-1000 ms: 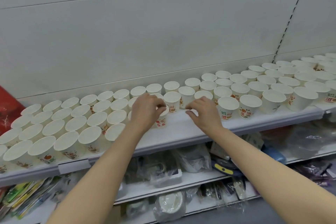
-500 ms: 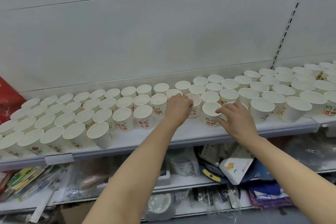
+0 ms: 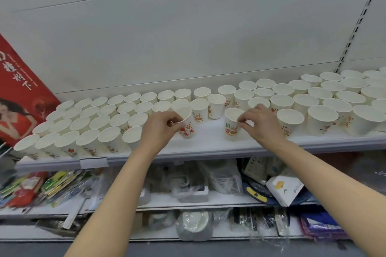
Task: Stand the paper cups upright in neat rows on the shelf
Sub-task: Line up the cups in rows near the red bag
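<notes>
Several white paper cups with red and green print stand upright in rows along the white shelf. My left hand grips one paper cup by its rim; that cup leans to the left near the shelf's middle. My right hand pinches the rim of a second cup, which stands upright near the front edge. A bare patch of shelf lies between the two held cups. Packed rows of cups fill the left side, and larger-looking rows fill the right.
A red poster leans at the left end of the shelf. A white back panel rises behind the cups. Lower shelves hold plastic-wrapped goods, packets and a white box.
Both hands have drawn back toward the front of the shelf, each bringing a cup out of the rows. The view has shifted right and closer.
</notes>
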The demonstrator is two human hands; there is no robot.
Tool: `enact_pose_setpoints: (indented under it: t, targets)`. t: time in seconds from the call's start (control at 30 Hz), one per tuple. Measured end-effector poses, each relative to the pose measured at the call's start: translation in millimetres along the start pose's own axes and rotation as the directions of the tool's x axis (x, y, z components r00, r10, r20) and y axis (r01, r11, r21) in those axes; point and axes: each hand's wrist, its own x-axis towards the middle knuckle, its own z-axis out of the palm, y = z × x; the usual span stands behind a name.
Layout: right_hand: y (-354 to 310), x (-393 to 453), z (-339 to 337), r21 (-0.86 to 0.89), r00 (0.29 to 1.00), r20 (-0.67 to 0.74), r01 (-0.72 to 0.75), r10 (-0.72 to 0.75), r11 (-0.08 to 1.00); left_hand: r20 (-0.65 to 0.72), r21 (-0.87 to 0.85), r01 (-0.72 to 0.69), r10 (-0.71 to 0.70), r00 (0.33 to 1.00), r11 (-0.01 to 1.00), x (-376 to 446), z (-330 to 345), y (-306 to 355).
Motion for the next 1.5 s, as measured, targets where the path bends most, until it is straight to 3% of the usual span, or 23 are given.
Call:
enact_pose_setpoints:
  t: [0.27, 0.73, 0.87, 1.07, 1.3, 1.5]
  targets:
    - [-50.0, 25.5, 44.9, 0.036, 0.999, 0.017, -0.03, 0.03, 0.999, 0.03, 0.053, 0.076, -0.078, 0.997, 0.996, -20.4, -30.0, -52.7]
    - [-80.1, 35.2, 73.6, -0.084, 0.993, 0.08, -0.076, 0.082, 0.994, 0.077, 0.175, 0.031, -0.045, 0.996, 0.984, -26.7, -31.3, -78.0]
    - [-84.0, 32.7, 74.9, -0.061, 0.996, 0.012, -0.084, 0.085, 0.995, 0.074, 0.229, -0.018, 0.001, 0.997, 0.973, -25.9, -29.8, -82.4]
    - [-59.6, 18.8, 63.3, -0.112, 0.989, -0.114, -0.103, 0.09, 0.988, 0.032, 0.271, -0.058, 0.051, 0.998, 0.961, -25.0, -25.5, -95.2]
    - [-19.1, 26.1, 46.8, -0.187, 0.983, -0.115, -0.166, 0.146, 0.968, 0.069, 0.294, -0.083, 0.065, 0.995, 0.952, -21.5, -20.8, -91.2]
    - [22.5, 47.8, 44.1, -0.203, 0.99, -0.106, -0.115, 0.095, 0.972, -0.096, 0.202, -0.05, 0.07, 0.993, 0.978, 8.4, -20.3, -48.4]
